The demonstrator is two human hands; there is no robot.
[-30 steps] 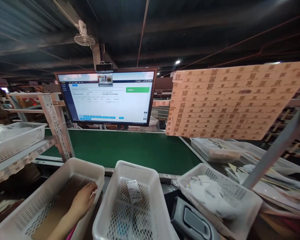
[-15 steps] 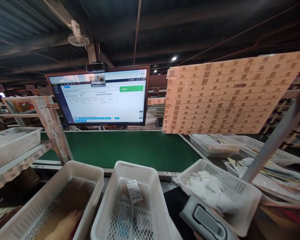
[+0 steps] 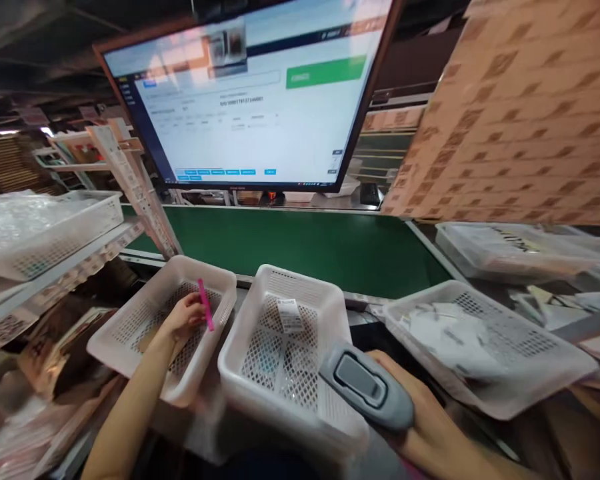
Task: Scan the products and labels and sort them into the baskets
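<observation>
My left hand is closed on a slim pink stick-like item, held up inside the left white basket. Beneath that hand lies something flat and brown, partly covered by my forearm. My right hand grips a grey handheld barcode scanner, its head over the right side of the middle white basket. In the middle basket is a clear plastic-wrapped item with a white printed label.
A tilted basket with white bags stands at right. Behind the baskets runs a green conveyor belt, below a monitor. A board of printed codes hangs right. A shelf post rises at left.
The view has tilted down and moved closer. My left hand has lifted off the brown item, with the pink stick-like item now showing in it. The scanner has moved left over the middle basket.
</observation>
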